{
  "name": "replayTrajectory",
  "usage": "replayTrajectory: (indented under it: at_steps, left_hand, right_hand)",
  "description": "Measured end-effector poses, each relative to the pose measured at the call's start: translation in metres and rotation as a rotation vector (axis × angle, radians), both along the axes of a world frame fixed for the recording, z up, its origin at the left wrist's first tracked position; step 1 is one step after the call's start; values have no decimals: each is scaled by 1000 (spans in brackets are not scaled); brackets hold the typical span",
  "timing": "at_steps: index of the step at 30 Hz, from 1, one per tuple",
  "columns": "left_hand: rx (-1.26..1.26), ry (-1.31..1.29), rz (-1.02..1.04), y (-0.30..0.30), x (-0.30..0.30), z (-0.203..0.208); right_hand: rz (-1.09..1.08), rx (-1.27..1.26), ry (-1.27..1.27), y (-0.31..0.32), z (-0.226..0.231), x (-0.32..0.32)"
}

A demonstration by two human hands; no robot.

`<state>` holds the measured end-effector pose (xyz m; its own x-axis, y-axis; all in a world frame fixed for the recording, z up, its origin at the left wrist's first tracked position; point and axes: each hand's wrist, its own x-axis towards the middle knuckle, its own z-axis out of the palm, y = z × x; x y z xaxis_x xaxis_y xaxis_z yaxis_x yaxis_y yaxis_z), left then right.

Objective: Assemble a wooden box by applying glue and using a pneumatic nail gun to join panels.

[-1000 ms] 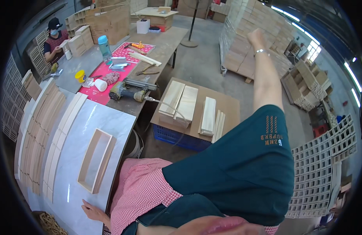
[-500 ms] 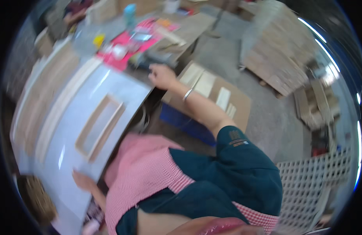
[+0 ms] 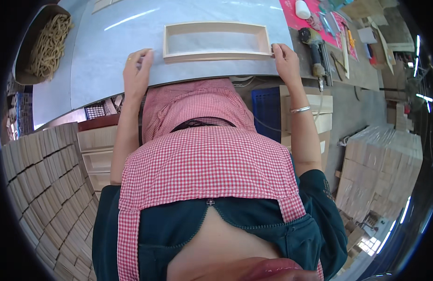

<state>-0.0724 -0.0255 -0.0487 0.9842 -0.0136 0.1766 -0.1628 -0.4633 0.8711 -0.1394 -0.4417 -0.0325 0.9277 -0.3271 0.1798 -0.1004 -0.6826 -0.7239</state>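
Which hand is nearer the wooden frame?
The right hand, the one wearing the silver bangle: it is at the right end of the wooden frame, though contact is unclear. The left hand sits off the left end, with a visible gap.

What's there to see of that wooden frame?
The frame is a long, shallow rectangle of four thin, pale walls that look like bare wood. Its top is open, and the table seems to show through it. It lies flat, running left to right. The right hand is at its right end, apparently touching; the left hand is apart.
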Motion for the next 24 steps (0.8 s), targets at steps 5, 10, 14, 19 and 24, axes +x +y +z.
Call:
replayTrajectory:
  at_steps: [5, 10, 14, 19, 24]
  left_hand:
    - [-147, 238, -114, -10, -1, 8]
    - [-265, 390, -47, -10, 9, 19]
    - [-330, 393, 13, 17, 21, 11]
    - [-330, 412, -15, 19, 27, 8]
    - [-390, 453, -30, 25, 44, 5]
  right_hand:
    - [-1, 214, 75, 15, -8, 0]
    - [57, 241, -71, 22, -31, 4]
    - [42, 341, -83, 55, -24, 19]
    - [-10, 395, -147, 61, -26, 14]
    - [-11, 358, -185, 57, -20, 19]
